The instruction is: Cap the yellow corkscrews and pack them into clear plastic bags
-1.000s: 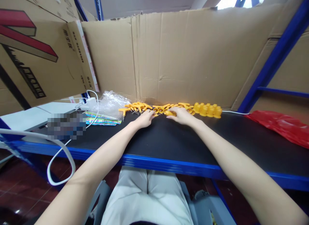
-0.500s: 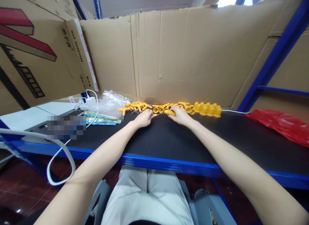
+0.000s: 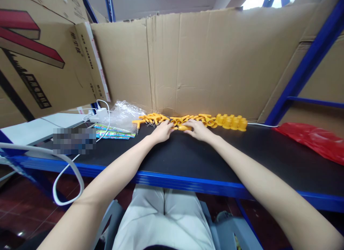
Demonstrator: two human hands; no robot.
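Just above the black shelf top, my two hands meet. My left hand (image 3: 162, 131) is closed on a yellow T-handled corkscrew (image 3: 175, 128), mostly hidden by the fingers. My right hand (image 3: 199, 130) grips a yellow bell-shaped cap (image 3: 185, 128), its end against the corkscrew. How far the screw sits inside the cap is too small to tell. Left of the hands lie loose corkscrews (image 3: 154, 118) with metal spirals. Behind and between the hands are several corkscrews fitted with caps (image 3: 179, 122). To the right stand rows of yellow caps (image 3: 231, 121).
Clear plastic bags (image 3: 123, 115) and colourful packets (image 3: 114, 131) lie at the left, beside white cables (image 3: 107, 112) and a blurred-out device (image 3: 74, 140). A red plastic bag (image 3: 311, 139) rests at the right. Cardboard (image 3: 215, 63) walls the back; a blue rail (image 3: 185, 182) edges the front.
My hands have drawn closer together, bringing the corkscrew and the cap from apart to touching. The other pieces have stayed put.
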